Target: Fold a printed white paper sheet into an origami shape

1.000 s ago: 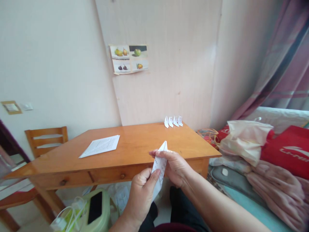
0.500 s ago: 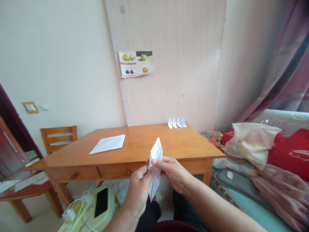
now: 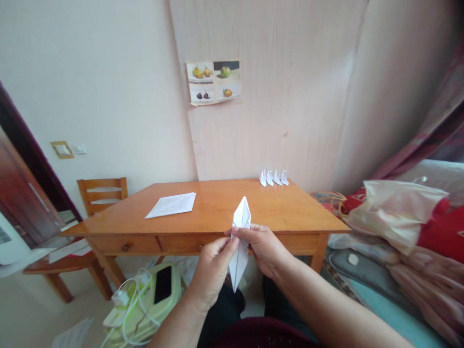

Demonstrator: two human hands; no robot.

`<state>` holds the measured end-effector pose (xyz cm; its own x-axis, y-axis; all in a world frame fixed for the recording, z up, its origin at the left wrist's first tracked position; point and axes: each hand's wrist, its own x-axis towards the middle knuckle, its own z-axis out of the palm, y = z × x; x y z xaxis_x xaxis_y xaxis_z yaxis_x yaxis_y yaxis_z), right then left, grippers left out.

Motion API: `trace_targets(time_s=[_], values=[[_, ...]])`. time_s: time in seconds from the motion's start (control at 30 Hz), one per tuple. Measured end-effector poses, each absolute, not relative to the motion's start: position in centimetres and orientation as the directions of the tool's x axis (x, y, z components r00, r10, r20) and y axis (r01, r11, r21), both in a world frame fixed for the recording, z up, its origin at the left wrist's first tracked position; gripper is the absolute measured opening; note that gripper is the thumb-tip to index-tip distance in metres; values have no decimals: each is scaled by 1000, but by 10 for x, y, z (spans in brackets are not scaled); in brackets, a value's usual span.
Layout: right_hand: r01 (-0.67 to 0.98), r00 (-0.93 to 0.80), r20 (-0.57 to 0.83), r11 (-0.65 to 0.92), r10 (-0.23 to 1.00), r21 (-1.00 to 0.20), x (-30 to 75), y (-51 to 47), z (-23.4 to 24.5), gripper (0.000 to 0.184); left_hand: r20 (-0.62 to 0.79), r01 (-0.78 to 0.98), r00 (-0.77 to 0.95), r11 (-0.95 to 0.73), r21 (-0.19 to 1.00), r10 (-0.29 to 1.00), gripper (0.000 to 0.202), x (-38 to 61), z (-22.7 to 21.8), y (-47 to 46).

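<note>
A narrow piece of folded white paper [image 3: 239,263], pointed at both ends, is held upright in front of the table's near edge. My left hand [image 3: 214,263] pinches its left side, with the thumb on the near face. From the right, my right hand [image 3: 266,249] grips the same paper with its thumb laid across the middle; the fingers behind are partly hidden. Both thumbs almost meet. Several small folded white paper figures [image 3: 274,178] stand in a row at the table's back right.
On the wooden table [image 3: 217,208] lies a stack of printed sheets [image 3: 171,205]. Below left, a phone [image 3: 163,284] rests on a pale green case [image 3: 176,290] with white cables. A wooden chair [image 3: 103,193] stands behind left. Bags [image 3: 398,210] and cloth lie on the right.
My view has turned slightly left and down. The paper stays in both hands, and the right thumb now lies more squarely across its middle.
</note>
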<state>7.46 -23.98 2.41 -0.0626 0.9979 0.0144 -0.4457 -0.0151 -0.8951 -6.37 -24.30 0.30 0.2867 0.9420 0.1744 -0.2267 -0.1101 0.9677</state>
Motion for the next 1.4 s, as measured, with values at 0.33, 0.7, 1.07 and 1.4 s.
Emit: trace_targets(time_s=[0.33,0.7,1.07,1.4], values=[[-406,-28,43,28,999,-914,75,-230,28,24,158,-126,272,-127,984,949,41,-66,5,-246],[-341,124,100,137,987,-930,113,-197,34,27,57,72,320,-85,994,946,36,-74,-5,-258],[-198,-155,31,0,987,-980,92,-219,22,34,202,-227,122,-171,959,972,43,-80,8,-229],[-171,-402,-44,-122,915,-978,82,-232,9,39,85,-404,179,-6,915,980,37,-65,0,-227]])
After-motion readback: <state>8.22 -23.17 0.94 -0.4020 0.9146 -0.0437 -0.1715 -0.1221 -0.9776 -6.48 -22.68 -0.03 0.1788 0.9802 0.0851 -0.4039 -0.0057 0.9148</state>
